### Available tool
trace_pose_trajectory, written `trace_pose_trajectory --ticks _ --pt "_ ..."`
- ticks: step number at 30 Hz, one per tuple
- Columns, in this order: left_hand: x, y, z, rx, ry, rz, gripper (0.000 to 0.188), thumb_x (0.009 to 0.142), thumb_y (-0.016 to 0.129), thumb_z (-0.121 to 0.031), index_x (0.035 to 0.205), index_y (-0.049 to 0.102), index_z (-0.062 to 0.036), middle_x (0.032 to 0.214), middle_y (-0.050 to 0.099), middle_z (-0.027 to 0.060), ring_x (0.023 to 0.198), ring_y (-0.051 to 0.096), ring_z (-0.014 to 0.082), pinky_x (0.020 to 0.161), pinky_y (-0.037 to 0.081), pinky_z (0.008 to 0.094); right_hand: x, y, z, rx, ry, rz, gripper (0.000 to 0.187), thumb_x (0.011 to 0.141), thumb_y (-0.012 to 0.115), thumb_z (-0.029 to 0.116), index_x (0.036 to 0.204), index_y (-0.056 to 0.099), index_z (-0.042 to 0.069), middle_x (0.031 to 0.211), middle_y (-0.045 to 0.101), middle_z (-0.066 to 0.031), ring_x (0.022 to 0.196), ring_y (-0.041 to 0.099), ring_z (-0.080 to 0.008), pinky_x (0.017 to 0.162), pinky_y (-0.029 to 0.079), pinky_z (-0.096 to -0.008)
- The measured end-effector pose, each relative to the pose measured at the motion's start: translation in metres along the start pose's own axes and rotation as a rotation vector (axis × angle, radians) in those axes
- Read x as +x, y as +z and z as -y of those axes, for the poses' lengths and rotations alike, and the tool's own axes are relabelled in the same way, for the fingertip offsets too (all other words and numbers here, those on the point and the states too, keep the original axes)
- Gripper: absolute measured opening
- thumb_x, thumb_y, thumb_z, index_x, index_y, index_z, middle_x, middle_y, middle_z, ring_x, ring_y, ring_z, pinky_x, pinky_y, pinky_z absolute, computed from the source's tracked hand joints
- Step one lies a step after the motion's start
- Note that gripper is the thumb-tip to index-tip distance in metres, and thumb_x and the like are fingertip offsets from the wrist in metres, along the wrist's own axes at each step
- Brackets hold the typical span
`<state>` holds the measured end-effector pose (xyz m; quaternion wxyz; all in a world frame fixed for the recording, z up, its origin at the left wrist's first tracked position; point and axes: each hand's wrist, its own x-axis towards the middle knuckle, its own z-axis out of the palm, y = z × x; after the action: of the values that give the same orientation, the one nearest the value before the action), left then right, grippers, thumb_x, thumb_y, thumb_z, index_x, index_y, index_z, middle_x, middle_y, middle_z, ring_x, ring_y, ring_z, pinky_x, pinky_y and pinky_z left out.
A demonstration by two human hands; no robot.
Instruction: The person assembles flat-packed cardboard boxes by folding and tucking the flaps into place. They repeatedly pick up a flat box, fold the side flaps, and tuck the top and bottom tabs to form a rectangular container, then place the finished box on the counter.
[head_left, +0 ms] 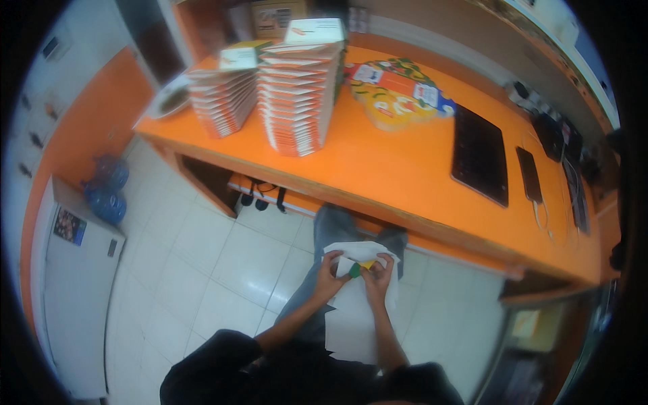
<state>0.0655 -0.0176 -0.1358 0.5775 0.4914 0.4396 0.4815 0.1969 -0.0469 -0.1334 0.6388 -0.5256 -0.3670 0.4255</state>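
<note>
Before the long orange desk (398,174), the left hand (328,279) and right hand (378,277) grip white-green-yellow card (351,317), seemingly folding; the next crease calls for pressure.

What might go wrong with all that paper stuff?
The tall orange-and-white stack stands near the front edge of the orange desk, so a bump might topple it. The left hand and right hand both hold the white sheet above the person's legs; uneven pulling could crease it, or it might slide down if both let go.
</note>
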Motion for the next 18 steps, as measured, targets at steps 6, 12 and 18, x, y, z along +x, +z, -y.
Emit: trace_pose_trajectory --ticks 6,12,18 --pt "-0.001 -0.001 -0.006 -0.223 -0.272 -0.025 0.007 0.089 0.064 -0.009 0.090 0.063 -0.0021 0.084 0.066 0.0039 0.074 0.059 0.0083 0.065 0.046 0.0218 0.003 0.005 -0.003 0.374 -0.021 -0.111 0.049 0.078 0.055 -0.012 0.117 0.035 0.011 0.109 0.057 -0.0171 0.100 0.055 -0.0195 0.088 0.042 -0.0295" --pt "0.018 0.012 -0.034 0.175 0.162 -0.089 0.007 0.086 0.066 -0.005 0.091 0.063 -0.0003 0.085 0.063 0.0066 0.077 0.062 0.0142 0.069 0.050 0.0262 0.015 0.026 0.009 0.307 0.050 -0.288 0.037 0.083 0.055 -0.008 0.114 0.038 0.005 0.108 0.057 -0.0129 0.100 0.056 -0.0160 0.084 0.046 -0.0269" --pt "0.019 0.014 -0.075 0.508 0.479 0.109 0.008 0.084 0.066 -0.004 0.090 0.064 0.0002 0.091 0.061 0.0136 0.079 0.063 0.0302 0.070 0.051 0.0348 0.021 0.031 0.050 0.120 0.021 -0.315 0.029 0.090 0.062 0.006 0.111 0.044 0.000 0.099 0.064 -0.0155 0.079 0.064 -0.0158 0.069 0.052 -0.0272"
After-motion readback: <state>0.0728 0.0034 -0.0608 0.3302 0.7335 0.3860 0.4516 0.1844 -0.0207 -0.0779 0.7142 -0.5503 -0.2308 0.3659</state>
